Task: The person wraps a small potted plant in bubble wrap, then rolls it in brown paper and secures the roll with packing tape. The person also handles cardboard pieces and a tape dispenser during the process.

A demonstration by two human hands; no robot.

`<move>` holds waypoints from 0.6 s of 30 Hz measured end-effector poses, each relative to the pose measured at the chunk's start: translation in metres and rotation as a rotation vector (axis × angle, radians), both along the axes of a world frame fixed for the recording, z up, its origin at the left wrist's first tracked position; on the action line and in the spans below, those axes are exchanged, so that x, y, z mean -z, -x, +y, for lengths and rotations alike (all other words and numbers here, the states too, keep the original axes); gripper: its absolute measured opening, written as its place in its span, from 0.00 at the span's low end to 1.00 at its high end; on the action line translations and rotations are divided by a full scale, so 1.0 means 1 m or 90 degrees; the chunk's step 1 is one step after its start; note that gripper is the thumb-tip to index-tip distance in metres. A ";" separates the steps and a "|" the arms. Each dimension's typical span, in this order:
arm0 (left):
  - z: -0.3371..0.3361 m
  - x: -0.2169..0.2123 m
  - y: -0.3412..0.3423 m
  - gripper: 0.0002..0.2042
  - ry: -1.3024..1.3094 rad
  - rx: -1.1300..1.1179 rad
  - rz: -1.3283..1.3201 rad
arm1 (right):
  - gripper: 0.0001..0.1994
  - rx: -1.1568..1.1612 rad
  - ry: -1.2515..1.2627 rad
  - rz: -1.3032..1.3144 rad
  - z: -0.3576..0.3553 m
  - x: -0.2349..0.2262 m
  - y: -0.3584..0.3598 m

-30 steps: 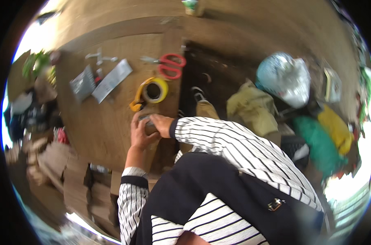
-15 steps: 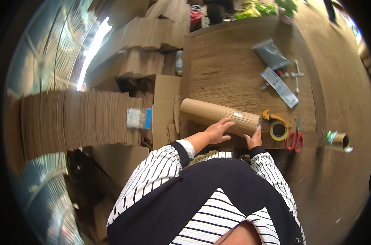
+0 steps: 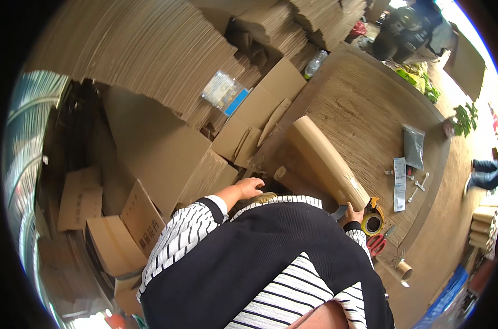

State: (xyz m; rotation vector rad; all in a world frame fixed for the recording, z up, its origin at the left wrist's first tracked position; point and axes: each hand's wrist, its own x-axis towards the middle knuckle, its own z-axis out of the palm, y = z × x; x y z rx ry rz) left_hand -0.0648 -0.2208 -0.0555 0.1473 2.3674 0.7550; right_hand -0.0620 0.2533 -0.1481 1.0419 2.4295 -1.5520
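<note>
A long brown kraft-coloured roll [image 3: 330, 162] lies slantwise on the wooden table, its near end toward me. My right hand [image 3: 354, 214] grips that near end, with a grey strip-like piece [image 3: 339, 212] beside it, too unclear to name. Away from the roll, my left hand [image 3: 250, 187] is open and holds nothing, fingers apart, over the gap by the cardboard at the table's left. Just right of my right hand lie a yellow tape dispenser [image 3: 373, 221] and red-handled scissors [image 3: 377, 244].
On the wooden table [image 3: 364, 104] lie a grey plastic bag [image 3: 413, 147], a white printed slip [image 3: 399, 183] and white plastic pieces [image 3: 419, 187]. Cardboard stacks [image 3: 145, 49] and boxes [image 3: 114, 244] crowd the left. A potted plant [image 3: 464, 120] stands beyond the far corner.
The view has swung to the left. My left hand has come off the roll and moved left toward the cardboard. My right hand stays at the roll's near end.
</note>
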 end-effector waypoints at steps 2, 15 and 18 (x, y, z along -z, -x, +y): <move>-0.007 0.006 -0.013 0.20 -0.017 -0.047 -0.020 | 0.40 -0.003 -0.015 0.003 0.007 0.005 0.000; 0.048 0.017 -0.229 0.21 0.052 -0.500 -0.188 | 0.39 -0.176 -0.070 0.040 0.008 0.019 0.042; 0.088 0.012 -0.267 0.18 0.073 -0.485 -0.214 | 0.41 -0.210 0.038 0.058 0.016 0.023 0.049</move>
